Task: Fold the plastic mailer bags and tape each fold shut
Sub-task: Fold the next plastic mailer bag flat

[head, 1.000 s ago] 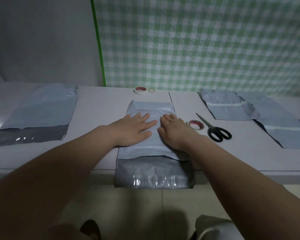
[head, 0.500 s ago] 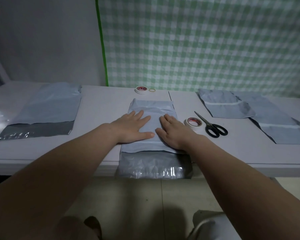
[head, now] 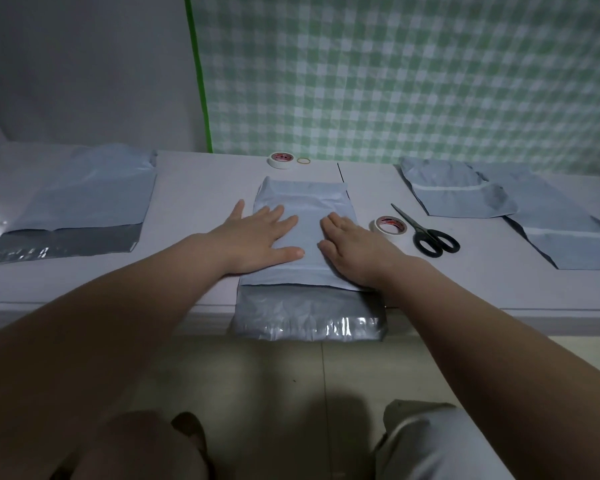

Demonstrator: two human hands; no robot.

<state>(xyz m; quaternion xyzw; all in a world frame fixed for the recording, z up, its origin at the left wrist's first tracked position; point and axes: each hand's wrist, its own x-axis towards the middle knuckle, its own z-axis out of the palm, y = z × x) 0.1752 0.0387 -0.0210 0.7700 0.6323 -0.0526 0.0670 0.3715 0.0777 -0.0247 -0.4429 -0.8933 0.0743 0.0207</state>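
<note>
Two mailers noted: spare mailer (head: pixel 84 199) lies flat at desk (head: pixel 194 188) left; centre mailer (head: pixel 305 202) is pinned by left hand (head: pixel 257 237) and right hand (head: pixel 354 251), palms flat, fingers straight. Its long axis runs away from the person, dark flap (head: pixel 309 313) overhanging the desk edge. Tape roll (head: pixel 390 227) sits just beside right hand, the nearer one.

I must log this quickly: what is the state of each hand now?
Left hand: open, flat on the grey plastic mailer bag.
Right hand: open, flat on the same bag.
</note>
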